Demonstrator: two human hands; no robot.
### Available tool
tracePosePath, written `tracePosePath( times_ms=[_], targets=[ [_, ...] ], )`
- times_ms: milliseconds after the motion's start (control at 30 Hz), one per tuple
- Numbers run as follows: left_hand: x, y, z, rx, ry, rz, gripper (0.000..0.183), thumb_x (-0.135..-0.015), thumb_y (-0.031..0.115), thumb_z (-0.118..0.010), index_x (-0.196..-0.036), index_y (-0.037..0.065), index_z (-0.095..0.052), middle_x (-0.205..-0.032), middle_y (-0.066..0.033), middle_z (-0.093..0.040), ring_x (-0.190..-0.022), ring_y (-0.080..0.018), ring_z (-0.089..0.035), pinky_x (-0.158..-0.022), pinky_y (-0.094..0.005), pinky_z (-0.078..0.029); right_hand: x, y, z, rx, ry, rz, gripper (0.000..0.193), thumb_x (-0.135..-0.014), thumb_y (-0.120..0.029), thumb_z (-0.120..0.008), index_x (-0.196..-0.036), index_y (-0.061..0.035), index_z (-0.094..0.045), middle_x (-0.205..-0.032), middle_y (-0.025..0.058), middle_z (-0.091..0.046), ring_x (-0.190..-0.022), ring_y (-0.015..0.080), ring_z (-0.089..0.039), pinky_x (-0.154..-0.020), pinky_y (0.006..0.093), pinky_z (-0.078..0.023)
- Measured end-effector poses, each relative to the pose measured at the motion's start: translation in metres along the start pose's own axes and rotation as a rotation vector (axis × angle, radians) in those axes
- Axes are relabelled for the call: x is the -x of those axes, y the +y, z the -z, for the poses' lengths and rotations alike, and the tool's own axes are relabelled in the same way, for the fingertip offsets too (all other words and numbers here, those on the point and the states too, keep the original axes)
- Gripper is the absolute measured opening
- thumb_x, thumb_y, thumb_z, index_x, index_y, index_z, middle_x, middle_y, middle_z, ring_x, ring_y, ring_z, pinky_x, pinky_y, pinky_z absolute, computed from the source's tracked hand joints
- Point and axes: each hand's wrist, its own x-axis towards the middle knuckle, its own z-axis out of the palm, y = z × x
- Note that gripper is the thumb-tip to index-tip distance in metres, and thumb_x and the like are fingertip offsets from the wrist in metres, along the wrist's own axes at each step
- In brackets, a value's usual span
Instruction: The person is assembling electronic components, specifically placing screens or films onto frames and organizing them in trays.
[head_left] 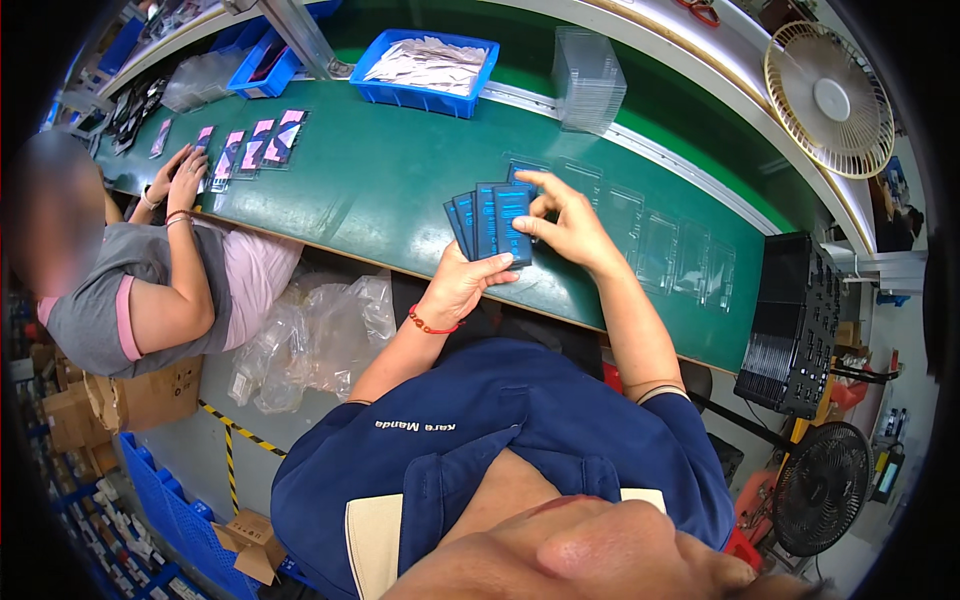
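My left hand (465, 285) is closed around the lower end of a fanned bunch of flat, dark rectangular packs (487, 225) with blue print, thumb on top. Just beyond the bunch, another dark pack (520, 172) lies at a clear plastic tray (540, 160) on the green bench. Over it reaches my right hand (560, 215), its index finger stretched to that pack and its thumb apart, close to the front pack of the bunch. Whether the thumb touches that pack, I cannot tell. To the right, several clear plastic trays (660, 245) lie in a row.
A blue bin (425, 105) of pale slips and a stack of clear trays (588, 80) stand at the back. Black stacked trays (790, 325) border the bench's right end. At left, a co-worker's hands (183, 180) work near several pink-and-dark packs (255, 145). A fan (830, 98) hangs upper right.
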Motion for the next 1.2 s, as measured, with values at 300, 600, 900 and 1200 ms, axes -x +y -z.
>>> tracePosePath(
  times_ms=[300,600,900,1200],
  targets=[
    [-0.004,0.001,-0.006,0.294,-0.133,0.097,0.04,-0.096,0.011,-0.045,-0.132,-0.005,-0.039,-0.127,-0.024,-0.052,-0.116,-0.0323,-0.055,-0.089,-0.0401,-0.054,-0.007,0.038,0.066,0.26,0.29,-0.166,0.044,-0.074,-0.012,-0.074,-0.115,-0.0085,-0.059,-0.066,-0.0003,-0.057,-0.061,0.0103,-0.052,-0.07,0.0297,-0.04],
    [-0.014,-0.004,-0.022,0.083,-0.137,0.029,0.035,-0.095,0.009,-0.05,-0.128,-0.001,-0.044,-0.12,-0.0183,-0.057,-0.109,-0.0291,-0.059,-0.083,-0.0354,-0.058,0.014,0.018,0.04,0.44,0.362,-0.013,0.051,-0.073,-0.021,-0.077,-0.118,-0.0074,-0.058,-0.067,0.0022,-0.062,-0.071,0.0148,-0.058,-0.072,0.0318,-0.04],
    [-0.02,-0.009,-0.042,0.151,-0.162,0.124,0.034,-0.094,0.007,-0.052,-0.127,0.001,-0.047,-0.123,-0.0158,-0.056,-0.112,-0.0256,-0.057,-0.09,-0.0423,-0.053,0.054,0.039,0.102,0.053,0.302,-0.13,0.049,-0.077,-0.004,-0.069,-0.123,-0.0081,-0.054,-0.063,-0.0037,-0.049,-0.059,0.0067,-0.047,-0.061,0.024,-0.04],
    [-0.031,-0.022,-0.046,0.02,-0.138,0.097,0.039,-0.09,-0.001,-0.055,-0.127,0.001,-0.045,-0.118,-0.015,-0.058,-0.105,-0.0251,-0.061,-0.082,-0.0377,-0.057,0.066,0.042,0.09,0.95,0.493,-0.036,0.047,-0.07,-0.021,-0.077,-0.113,-0.0097,-0.062,-0.069,0.0025,-0.055,-0.069,0.0217,-0.053,-0.07,0.0373,-0.041]
  ],
)
